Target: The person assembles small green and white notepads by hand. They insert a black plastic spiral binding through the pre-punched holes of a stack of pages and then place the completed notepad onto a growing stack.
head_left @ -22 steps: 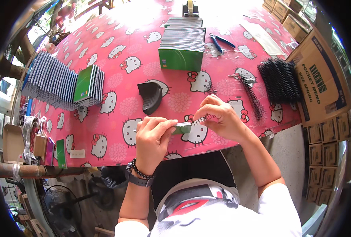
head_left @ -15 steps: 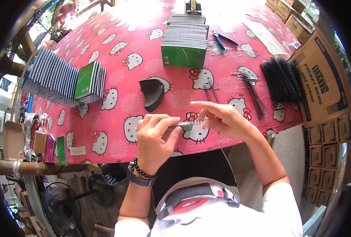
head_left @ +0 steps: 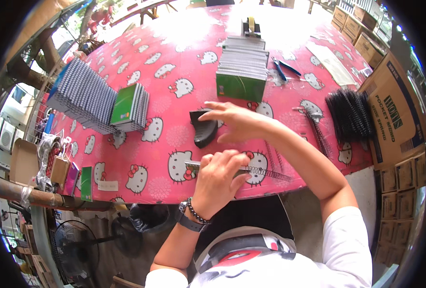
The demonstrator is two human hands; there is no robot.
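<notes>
My left hand [head_left: 218, 175] is closed over a small memo notebook [head_left: 191, 166] held edge-up near the table's front edge; fingers cover most of it. From the notebook's right end sticks a dark spiral wire [head_left: 276, 175], partly threaded along the edge. Just beyond, my right hand [head_left: 244, 122] reaches left with fingers spread, holding nothing. Its fingertips overlap the top of a black curved block with a ribbed face [head_left: 205, 134]; whether they touch it I cannot tell.
Bound notebooks [head_left: 81, 98] stand in a stack at left, green-covered ones [head_left: 126, 108] beside them. Unbound memo pads [head_left: 241, 88], blue-handled pliers [head_left: 280, 69] and a tape dispenser [head_left: 251, 28] lie farther back. At right are black spiral coils [head_left: 349, 115] and a cardboard box [head_left: 393, 103].
My right hand has left the wire at the notebook's edge and moved over to the black block. The wire's free end now trails out to the right. The whole view has shifted slightly.
</notes>
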